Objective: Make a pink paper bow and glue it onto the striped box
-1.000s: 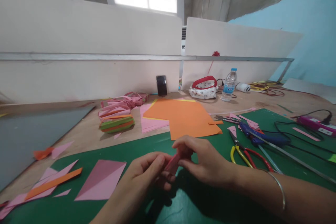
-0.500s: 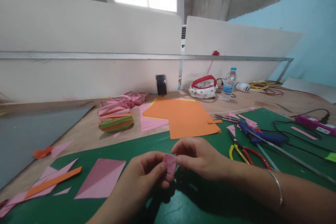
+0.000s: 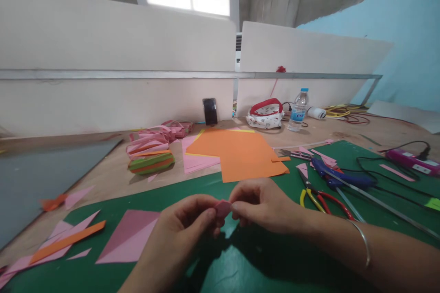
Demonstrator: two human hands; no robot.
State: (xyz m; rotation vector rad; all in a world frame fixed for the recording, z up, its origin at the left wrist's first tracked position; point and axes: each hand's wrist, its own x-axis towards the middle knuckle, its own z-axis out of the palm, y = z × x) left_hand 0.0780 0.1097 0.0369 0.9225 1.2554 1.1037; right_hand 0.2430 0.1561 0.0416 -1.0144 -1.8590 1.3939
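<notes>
My left hand (image 3: pixel 187 222) and my right hand (image 3: pixel 263 203) meet above the green cutting mat (image 3: pixel 261 261), both pinching a small folded piece of pink paper (image 3: pixel 222 208) between thumbs and fingertips. Most of the paper is hidden by my fingers. A silver bangle (image 3: pixel 365 247) sits on my right wrist. A folded pink sheet (image 3: pixel 129 236) lies on the mat just left of my left hand.
Orange sheets (image 3: pixel 240 153) and pink sheets lie beyond my hands. Scissors (image 3: pixel 323 199), a blue glue gun (image 3: pixel 338 176) and cables lie to the right. Pink strips (image 3: pixel 154 139), a green-orange bundle (image 3: pixel 151 162), a phone (image 3: pixel 210 111), a pouch (image 3: pixel 265 114) and a water bottle (image 3: pixel 298 110) stand further back.
The pink paper went from a longer strip held at an angle to a small compact piece pinched between both hands. My hands stayed in nearly the same place.
</notes>
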